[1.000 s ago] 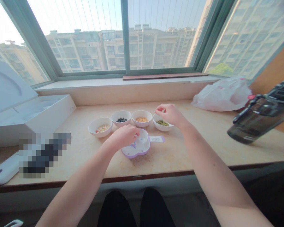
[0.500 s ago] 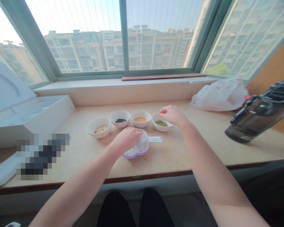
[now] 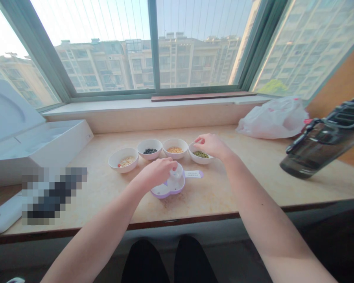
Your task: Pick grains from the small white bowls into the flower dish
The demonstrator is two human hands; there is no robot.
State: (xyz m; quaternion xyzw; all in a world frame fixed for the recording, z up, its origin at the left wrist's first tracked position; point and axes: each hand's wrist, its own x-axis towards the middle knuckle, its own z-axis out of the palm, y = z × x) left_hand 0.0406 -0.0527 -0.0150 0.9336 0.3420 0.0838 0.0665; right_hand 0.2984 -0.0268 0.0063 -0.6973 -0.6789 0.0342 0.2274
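Four white bowls stand in a row on the marble counter (image 3: 153, 196): pale flakes (image 3: 123, 161), black beans (image 3: 149, 148), yellow grains (image 3: 175, 147) and green mung beans (image 3: 200, 154). My right hand (image 3: 211, 145) hangs over the rim of the green bean bowl with its fingertips pinched together. Whether they hold any beans is too small to tell. My left hand (image 3: 156, 173) lies curled on a lilac-and-white dish (image 3: 168, 189), its fingertips against the dish's rounded white part. A white label tab (image 3: 192, 173) sticks out to the dish's right.
An open white box (image 3: 38, 153) and a pixelated object (image 3: 53, 196) stand at the left, with a white flat item (image 3: 4, 214) near the counter's front corner. A plastic bag (image 3: 273, 118) and a dark tumbler (image 3: 321, 149) sit at the right, below a window.
My left hand has moved right onto the dish. My right hand's fingertips have dropped closer to the green bean bowl's rim.
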